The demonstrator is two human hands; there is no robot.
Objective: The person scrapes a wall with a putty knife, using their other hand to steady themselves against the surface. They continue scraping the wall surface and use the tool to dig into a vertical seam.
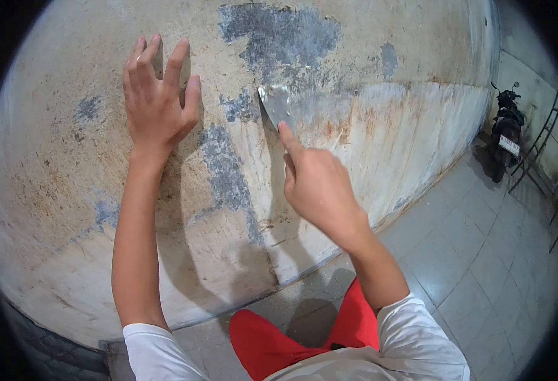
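In the head view my right hand [322,187] is closed round the handle of a putty knife [278,105], its index finger stretched along the blade. The blade's wide end is against or just off a worn wall [330,120], with pale flakes along its edge. My hand hides the handle. To the left, my left hand [158,105] rests on the wall with its fingers spread and holds nothing. Paint has come off the wall in grey patches [285,35], above the blade and between my hands. Rusty streaks run down the lighter lower band.
A parked motorbike [507,130] stands at the far right, beside a metal ladder [541,136] leaning there. Grey floor tiles [463,254] run along the wall's foot. What looks like a tyre [50,346] lies at the lower left.
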